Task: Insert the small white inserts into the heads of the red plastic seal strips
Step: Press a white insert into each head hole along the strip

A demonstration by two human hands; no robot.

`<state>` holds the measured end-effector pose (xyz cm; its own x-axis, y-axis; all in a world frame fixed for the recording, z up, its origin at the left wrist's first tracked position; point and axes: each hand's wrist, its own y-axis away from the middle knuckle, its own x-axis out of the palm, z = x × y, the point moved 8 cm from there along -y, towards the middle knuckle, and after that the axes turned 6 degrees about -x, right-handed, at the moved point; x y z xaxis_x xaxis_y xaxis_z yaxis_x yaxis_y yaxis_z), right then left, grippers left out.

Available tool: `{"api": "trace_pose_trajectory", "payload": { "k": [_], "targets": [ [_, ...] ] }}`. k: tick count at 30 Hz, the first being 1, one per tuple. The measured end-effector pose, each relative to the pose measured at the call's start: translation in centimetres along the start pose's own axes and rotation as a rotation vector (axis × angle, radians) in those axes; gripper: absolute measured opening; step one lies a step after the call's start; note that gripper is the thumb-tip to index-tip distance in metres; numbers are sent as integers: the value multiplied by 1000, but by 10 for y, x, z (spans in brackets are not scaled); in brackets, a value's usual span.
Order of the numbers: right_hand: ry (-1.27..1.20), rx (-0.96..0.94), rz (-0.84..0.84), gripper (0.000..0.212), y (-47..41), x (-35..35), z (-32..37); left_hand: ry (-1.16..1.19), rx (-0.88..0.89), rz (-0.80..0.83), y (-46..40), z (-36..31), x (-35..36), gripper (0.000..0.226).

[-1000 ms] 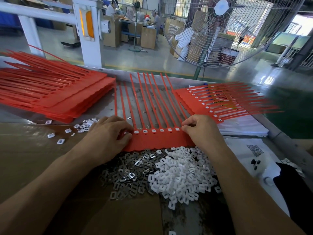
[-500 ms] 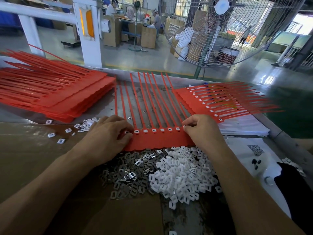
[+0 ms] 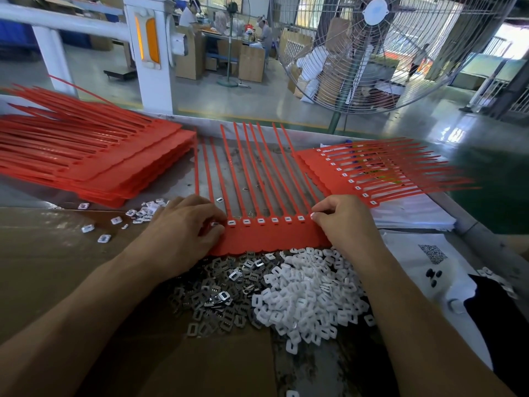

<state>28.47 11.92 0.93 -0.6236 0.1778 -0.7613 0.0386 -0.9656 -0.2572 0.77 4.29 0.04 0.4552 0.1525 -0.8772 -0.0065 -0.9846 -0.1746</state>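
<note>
A joined row of red seal strips [image 3: 266, 236] lies flat on the worktop [image 3: 43, 267] in front of the person, heads toward them and tails fanned away. Six of the heads between the two hands show white inserts [image 3: 260, 221] already seated. The left hand [image 3: 183, 233] lies on the left end of the row, its fingers curled down onto the heads there; whether it pinches an insert cannot be told. The right hand [image 3: 340, 222] rests at the right end, fingers bent, fingertips [image 3: 313, 215] pressing at the last head. Just below the row lie a pile of loose white inserts [image 3: 306, 296] and, to its left and touching it, a pile of metal clips [image 3: 220, 293]. A stack of red strips [image 3: 94, 164] sits at the far left, and another red stack with inserts fitted [image 3: 369, 173] at the right. A large fan [image 3: 372, 50] stands beyond the worktop.
</note>
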Motion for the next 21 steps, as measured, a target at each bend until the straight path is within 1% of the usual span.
{"api": "trace_pose_trajectory", "payload": {
  "k": [11,17,21],
  "targets": [
    [29,-6,-1,11,1,0,1,4,2,4,-1,1,1,29],
    [89,-31,33,16,4,-1,7,4,1,6,-1,2,1,29],
    [177,-65,78,21,6,1,14,1,3,5,-2,2,1,29]
  ]
}}
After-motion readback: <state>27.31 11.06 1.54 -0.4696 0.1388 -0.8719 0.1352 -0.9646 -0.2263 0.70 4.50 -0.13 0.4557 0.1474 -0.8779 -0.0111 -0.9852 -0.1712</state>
